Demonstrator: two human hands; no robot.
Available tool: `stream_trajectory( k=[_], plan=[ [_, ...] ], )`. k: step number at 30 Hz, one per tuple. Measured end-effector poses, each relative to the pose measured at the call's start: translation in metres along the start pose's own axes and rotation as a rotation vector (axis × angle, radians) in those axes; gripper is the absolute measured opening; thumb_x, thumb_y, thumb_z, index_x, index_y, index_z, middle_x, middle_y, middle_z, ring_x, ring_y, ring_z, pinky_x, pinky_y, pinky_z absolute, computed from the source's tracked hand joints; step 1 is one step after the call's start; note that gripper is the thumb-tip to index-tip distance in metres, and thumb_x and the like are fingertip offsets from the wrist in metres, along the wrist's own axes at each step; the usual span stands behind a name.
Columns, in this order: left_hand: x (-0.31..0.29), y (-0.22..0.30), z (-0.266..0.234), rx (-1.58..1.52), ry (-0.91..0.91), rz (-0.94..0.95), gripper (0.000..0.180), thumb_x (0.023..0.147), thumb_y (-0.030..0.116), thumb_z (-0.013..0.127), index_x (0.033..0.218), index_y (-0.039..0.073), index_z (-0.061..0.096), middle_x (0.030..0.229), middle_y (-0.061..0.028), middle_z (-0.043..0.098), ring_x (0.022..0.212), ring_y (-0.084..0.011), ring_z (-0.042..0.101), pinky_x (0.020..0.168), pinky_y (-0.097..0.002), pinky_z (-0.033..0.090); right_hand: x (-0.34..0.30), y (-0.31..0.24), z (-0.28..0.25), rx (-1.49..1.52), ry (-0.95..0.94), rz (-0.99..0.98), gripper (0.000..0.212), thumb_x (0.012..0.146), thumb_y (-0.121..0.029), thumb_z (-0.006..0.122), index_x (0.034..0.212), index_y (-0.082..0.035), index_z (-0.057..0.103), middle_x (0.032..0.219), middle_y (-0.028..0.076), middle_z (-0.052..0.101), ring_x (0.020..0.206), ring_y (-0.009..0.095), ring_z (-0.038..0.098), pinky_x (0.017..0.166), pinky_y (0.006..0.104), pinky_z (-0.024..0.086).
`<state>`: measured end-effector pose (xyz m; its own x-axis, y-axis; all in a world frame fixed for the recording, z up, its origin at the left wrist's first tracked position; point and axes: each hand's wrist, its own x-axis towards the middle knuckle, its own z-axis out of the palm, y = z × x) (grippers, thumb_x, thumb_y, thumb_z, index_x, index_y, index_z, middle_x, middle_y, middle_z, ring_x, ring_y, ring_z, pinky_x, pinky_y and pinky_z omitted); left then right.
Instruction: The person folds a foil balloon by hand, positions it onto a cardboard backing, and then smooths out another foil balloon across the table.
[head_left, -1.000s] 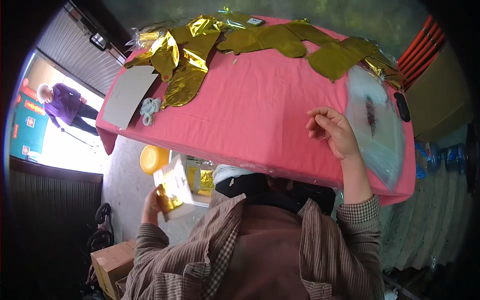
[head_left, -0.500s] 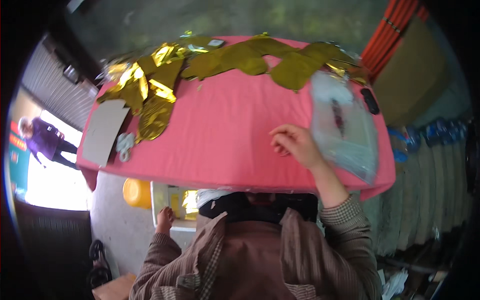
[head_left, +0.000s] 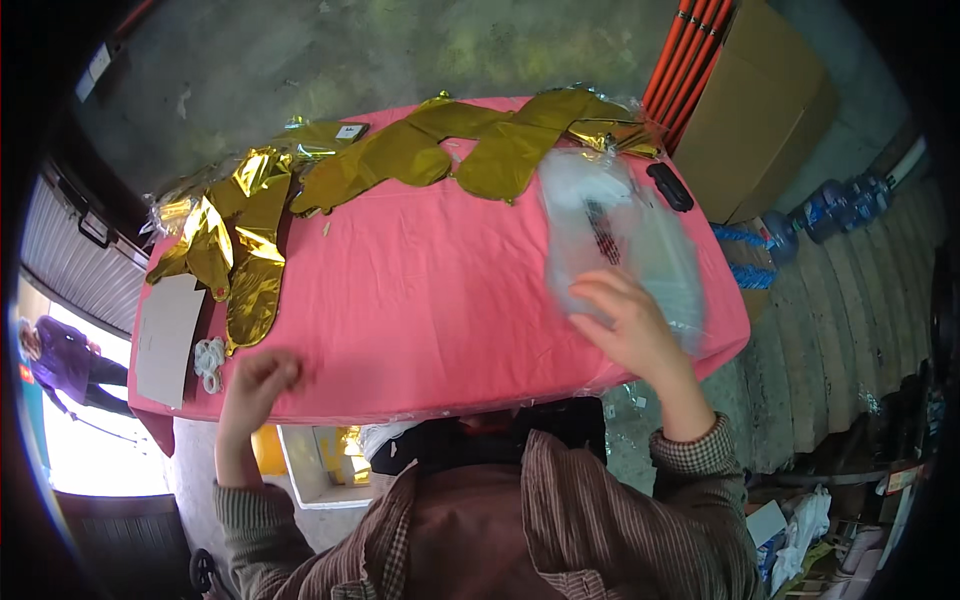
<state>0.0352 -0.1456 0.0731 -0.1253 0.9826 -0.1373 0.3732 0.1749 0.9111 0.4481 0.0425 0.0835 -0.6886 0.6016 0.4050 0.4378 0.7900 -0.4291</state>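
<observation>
My left hand (head_left: 262, 388) hovers by the near left edge of the pink-covered table (head_left: 420, 310). Its fingers are curled in, slightly blurred, and nothing shows in them. My right hand (head_left: 630, 318) is open, fingers apart, over the near side of a stack of clear plastic bags (head_left: 665, 255) at the right. A dark reddish strip (head_left: 603, 232) shows on the bags. Flat gold foil balloons (head_left: 500, 155) lie along the far edge, and a shiny crumpled one (head_left: 255, 290) spreads down the left side. A bundle of white cord (head_left: 209, 362) sits closest to my left hand.
Left on the table is a grey-white card (head_left: 168, 340); a black object (head_left: 670, 187) lies at the right. Below stands a white box (head_left: 325, 490) with gold foil inside. A cardboard sheet (head_left: 755, 110), orange poles (head_left: 685, 65) and water bottles (head_left: 825, 210) stand beyond. A person (head_left: 65, 360) is far left.
My left hand has risen from beside the white box to the table's near left edge. The right hand has moved over the plastic bags and its fingers have spread. The view has shifted.
</observation>
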Motion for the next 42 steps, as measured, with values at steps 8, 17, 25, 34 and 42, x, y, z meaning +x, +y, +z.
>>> stream_trajectory(
  k=[8,17,25,34,42],
  plan=[
    [0.099,-0.048,-0.004,0.950,0.422,0.221,0.039,0.085,0.026,0.060,0.118,0.006,0.055,0.127,-0.0152,0.049,0.121,-0.0308,0.043,0.099,-0.0397,0.035,-0.024,0.032,-0.017,-0.086,-0.117,0.254,0.041,0.071,-0.015,0.070,0.107,-0.001,0.058,0.123,0.015,0.051,0.115,0.032,0.047,0.096,0.0385,0.038],
    [0.114,-0.046,-0.009,0.949,0.405,0.274,0.034,0.083,0.029,0.058,0.109,0.007,0.060,0.118,-0.0128,0.055,0.112,-0.0317,0.049,0.094,-0.0410,0.040,-0.028,0.032,-0.009,-0.165,-0.080,0.203,0.049,0.067,-0.014,0.073,0.111,-0.002,0.056,0.125,0.014,0.050,0.118,0.032,0.046,0.099,0.0386,0.036],
    [0.159,-0.023,-0.024,1.023,0.261,0.247,0.036,0.075,0.018,0.065,0.108,0.007,0.059,0.117,-0.0136,0.054,0.110,-0.0318,0.050,0.095,-0.0374,0.041,-0.025,0.029,-0.019,-0.128,-0.205,0.286,0.065,0.060,-0.013,0.076,0.120,-0.004,0.052,0.131,0.013,0.045,0.124,0.031,0.040,0.103,0.0392,0.033],
    [0.187,-0.053,-0.013,1.216,0.512,0.132,0.036,0.087,0.028,0.050,0.120,0.013,0.053,0.131,-0.0089,0.047,0.129,-0.0253,0.036,0.104,-0.0548,0.022,-0.035,0.037,-0.024,-0.290,-0.162,0.166,0.071,0.058,-0.010,0.073,0.123,-0.005,0.047,0.134,0.013,0.042,0.130,0.028,0.035,0.108,0.0446,0.026],
    [0.191,-0.058,-0.013,1.165,0.510,0.192,0.032,0.087,0.025,0.051,0.114,0.011,0.055,0.124,-0.0077,0.053,0.124,-0.0244,0.041,0.105,-0.0521,0.022,-0.032,0.060,-0.033,-0.505,0.030,0.006,0.026,0.063,-0.005,0.066,0.088,-0.004,0.059,0.092,0.010,0.063,0.091,0.026,0.060,0.096,0.0419,0.042]
  ],
)
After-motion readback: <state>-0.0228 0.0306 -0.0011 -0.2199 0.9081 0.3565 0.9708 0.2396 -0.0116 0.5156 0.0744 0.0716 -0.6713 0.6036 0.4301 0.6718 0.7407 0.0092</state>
